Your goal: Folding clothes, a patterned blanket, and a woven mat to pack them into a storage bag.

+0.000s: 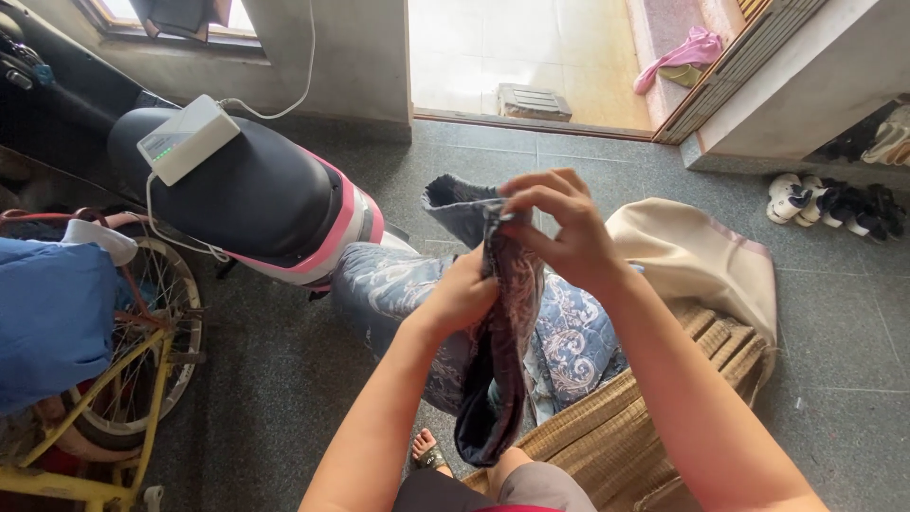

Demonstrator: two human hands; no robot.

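Grey tiled floor (pixel 284 379), with an open doorway at the top letting in bright light; I take the woven mat (pixel 607 441) on the floor as my landmark. I see the mat low and right of centre, partly under a blue patterned quilt (pixel 569 346) that is heaped on its far left edge. A cream cloth bag (pixel 701 256) sits on the mat's far right side. Well left of the mat stands a scooter with a black seat (pixel 246 190); a white box with a cable (pixel 187 137) lies on that seat. Further left still, a yellow bicycle (pixel 114 417) with a blue cloth (pixel 52 322) draped over it. Far right of the mat, several shoes (pixel 834 204) line up against a low step. Beyond the doorway lies a pink cloth (pixel 678 52).

Above the mat's near left part I hold up a dark patterned cloth (pixel 502 332), folded into a narrow hanging strip. My left hand (pixel 460 299) is closed around its middle, fingers wrapped on the fabric. My right hand (pixel 559 223) is above it, fingertips pressed together and pinching the strip's top edge. The cloth's lower end dangles just above my foot (pixel 427 453), which is beside the mat's near left corner.
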